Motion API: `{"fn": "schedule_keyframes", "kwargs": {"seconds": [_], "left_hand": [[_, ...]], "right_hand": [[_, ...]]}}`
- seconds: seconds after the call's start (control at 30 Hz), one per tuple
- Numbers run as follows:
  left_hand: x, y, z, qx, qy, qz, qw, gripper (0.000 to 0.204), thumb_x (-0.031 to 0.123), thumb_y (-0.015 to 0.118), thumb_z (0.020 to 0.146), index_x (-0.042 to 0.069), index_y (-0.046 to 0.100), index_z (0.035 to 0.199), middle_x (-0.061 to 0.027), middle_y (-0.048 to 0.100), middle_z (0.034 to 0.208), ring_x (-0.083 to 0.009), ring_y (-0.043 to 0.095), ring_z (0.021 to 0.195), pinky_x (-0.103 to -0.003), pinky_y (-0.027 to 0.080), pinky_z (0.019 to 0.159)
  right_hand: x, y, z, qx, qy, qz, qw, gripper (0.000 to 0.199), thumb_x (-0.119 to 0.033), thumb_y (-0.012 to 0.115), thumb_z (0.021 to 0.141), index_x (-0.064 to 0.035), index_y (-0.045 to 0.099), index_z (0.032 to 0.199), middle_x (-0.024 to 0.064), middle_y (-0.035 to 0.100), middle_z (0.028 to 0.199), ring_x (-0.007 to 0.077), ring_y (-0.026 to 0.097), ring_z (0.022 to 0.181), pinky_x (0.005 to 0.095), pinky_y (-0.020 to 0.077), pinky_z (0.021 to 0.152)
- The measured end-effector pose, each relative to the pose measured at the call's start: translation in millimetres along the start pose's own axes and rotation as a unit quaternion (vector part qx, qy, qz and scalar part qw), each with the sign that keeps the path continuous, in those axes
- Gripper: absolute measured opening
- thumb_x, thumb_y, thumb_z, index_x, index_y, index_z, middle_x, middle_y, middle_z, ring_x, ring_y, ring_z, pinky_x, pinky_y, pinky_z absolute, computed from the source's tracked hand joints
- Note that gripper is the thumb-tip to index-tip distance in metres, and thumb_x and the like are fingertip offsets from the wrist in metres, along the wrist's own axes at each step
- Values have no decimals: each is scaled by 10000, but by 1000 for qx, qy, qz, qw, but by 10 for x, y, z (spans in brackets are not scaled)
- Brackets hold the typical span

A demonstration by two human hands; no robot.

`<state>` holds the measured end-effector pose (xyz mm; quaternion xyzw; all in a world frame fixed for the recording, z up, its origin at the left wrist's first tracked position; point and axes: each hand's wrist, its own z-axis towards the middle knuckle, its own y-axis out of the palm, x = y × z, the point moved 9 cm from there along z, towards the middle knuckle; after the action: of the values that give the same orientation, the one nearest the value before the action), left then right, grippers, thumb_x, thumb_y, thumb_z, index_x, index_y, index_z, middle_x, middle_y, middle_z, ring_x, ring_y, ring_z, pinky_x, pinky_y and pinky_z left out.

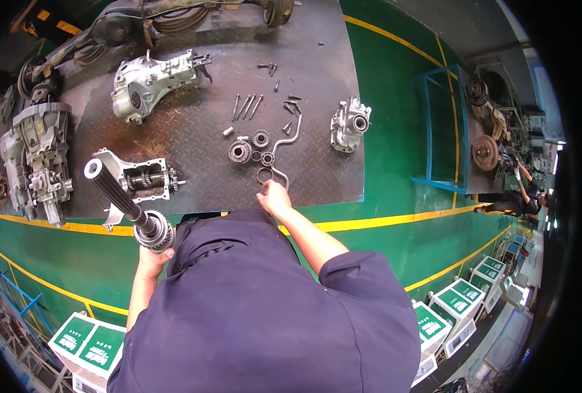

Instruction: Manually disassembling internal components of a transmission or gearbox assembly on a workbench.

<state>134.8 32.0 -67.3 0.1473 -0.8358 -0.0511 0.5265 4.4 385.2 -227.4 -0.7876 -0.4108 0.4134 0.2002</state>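
My left hand point(152, 257) grips the gear end of a long splined steel shaft point(122, 200), which points up and to the left. My right hand point(274, 197) reaches forward to the near edge of the dark checker-plate mat point(193, 124). Its fingers touch a metal ring point(264, 175) lying beside the lower end of a curved chrome crank handle point(286, 145). Just beyond lie a toothed gear point(239, 152), a smaller gear point(261, 138) and a small ring point(268, 158). An open gearbox housing point(142, 180) with gears inside sits beside the shaft.
Several long bolts point(245, 106) and small screws lie further back. A silver casing point(150, 82) sits at the back left, a small housing point(350, 123) at the right, a large transmission case point(37, 160) at the far left. Green-white boxes point(88, 342) stand on the green floor. A person crouches at the far right point(520, 190).
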Motion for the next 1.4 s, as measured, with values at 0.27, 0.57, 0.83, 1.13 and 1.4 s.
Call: {"fn": "schedule_keyframes", "kwargs": {"seconds": [0.27,0.57,0.83,1.13,1.4], "left_hand": [[-269,-68,-214,21,-27,-7,999,866,201,967,629,65,497,1344,-12,588,1174,-159,572,1086,-333,453,998],[-503,-201,-468,21,-81,80,993,846,260,989,619,46,544,1306,-16,612,1186,-157,577,1104,-327,446,1018],[-407,-112,-440,4,-57,71,996,890,261,979,639,45,495,1355,-9,596,1215,-147,570,1117,-321,445,1018],[-493,-122,-375,-17,-69,58,996,842,261,982,633,46,541,1318,-17,616,1205,-153,581,1118,-330,448,1023],[-234,52,-399,17,-57,65,996,788,227,983,634,68,531,1260,1,596,1069,-140,573,954,-299,479,864]], "right_hand": [[81,-328,457,182,-13,-57,981,744,-218,810,807,-134,442,1449,162,481,1283,347,485,1232,430,435,1057],[-89,-366,824,125,-106,-180,970,609,-321,820,778,-96,578,1291,141,501,1257,333,495,1203,438,446,1020],[-143,-163,400,153,-190,-154,958,540,-287,803,725,-62,603,1173,156,537,1163,337,530,1132,441,468,973],[112,110,371,112,-143,-143,973,679,-176,768,802,-77,491,1413,173,489,1304,358,480,1247,450,423,1060],[4,-220,441,136,-124,-109,977,590,-160,794,758,-56,531,1275,196,513,1205,377,511,1184,442,449,1036]]}}
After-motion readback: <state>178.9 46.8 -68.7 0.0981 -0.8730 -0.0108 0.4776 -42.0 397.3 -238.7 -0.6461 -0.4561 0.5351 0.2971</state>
